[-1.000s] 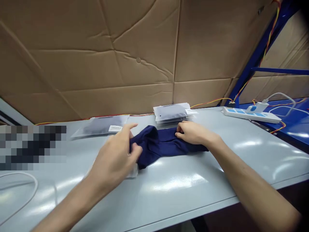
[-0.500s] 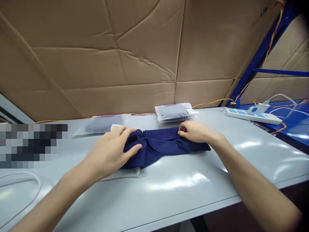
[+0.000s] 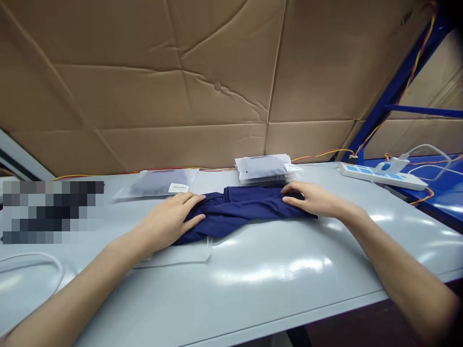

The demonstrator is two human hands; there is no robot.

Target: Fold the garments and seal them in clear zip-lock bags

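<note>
A navy blue folded garment (image 3: 238, 214) lies lengthwise on the grey table (image 3: 260, 299), creased along its middle; its exact kind cannot be made out. On its left end rests my left hand (image 3: 170, 217), open, with thumb and fingers apart. My right hand (image 3: 314, 198) touches the other end with fingertips and thumb, curved but spread from each other. A clear plastic bag (image 3: 184, 259) sticks out from beneath the garment's left end, partly covered by it and by my left hand.
Behind the garment lie a bagged dark item (image 3: 154, 184) with a white label and a stack of similar bags (image 3: 264, 167). A power strip (image 3: 383, 176) with a plugged-in charger sits at the right. White cable (image 3: 54, 260) loops at the left. Cardboard (image 3: 217, 48) lines the back.
My right hand has shifted right and its thumb and fingers have parted. The garment looks pulled longer and flatter, showing more of the plastic bag. My left hand has moved slightly left.
</note>
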